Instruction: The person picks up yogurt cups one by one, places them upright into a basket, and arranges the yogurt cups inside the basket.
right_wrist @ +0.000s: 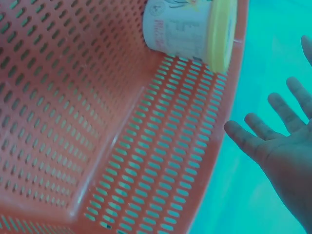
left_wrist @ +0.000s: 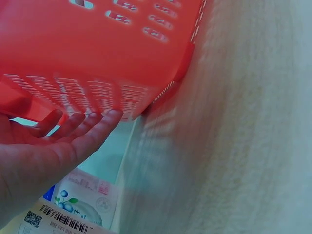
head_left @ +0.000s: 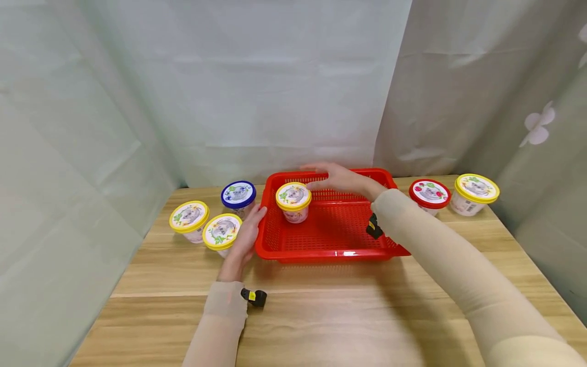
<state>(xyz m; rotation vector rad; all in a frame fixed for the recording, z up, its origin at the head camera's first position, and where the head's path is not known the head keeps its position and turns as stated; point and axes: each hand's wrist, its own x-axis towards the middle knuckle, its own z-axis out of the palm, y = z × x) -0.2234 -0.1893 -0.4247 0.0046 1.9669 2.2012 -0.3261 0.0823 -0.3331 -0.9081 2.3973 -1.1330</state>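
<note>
A red plastic basket [head_left: 330,224] with slotted walls stands on the table. One tub with a yellow lid [head_left: 293,197] stands upright inside, toward the back left. My left hand [head_left: 246,235] is at the basket's left side; in the left wrist view its fingers [left_wrist: 92,129] extend along the slotted wall, and I cannot tell how firmly they touch. Above the basket's back part reaches my right hand [head_left: 341,179], just right of that tub. The right wrist view shows this hand [right_wrist: 287,151] with fingers spread and nothing held.
Left of the basket stand two yellow-lidded tubs, one farther left [head_left: 189,219] and one nearer [head_left: 222,232], plus a blue-lidded tub [head_left: 238,195]. A red-lidded tub [head_left: 429,194] and another yellow-lidded tub [head_left: 474,192] are at the right. Pale curtains [head_left: 275,92] surround the wooden table [head_left: 321,316].
</note>
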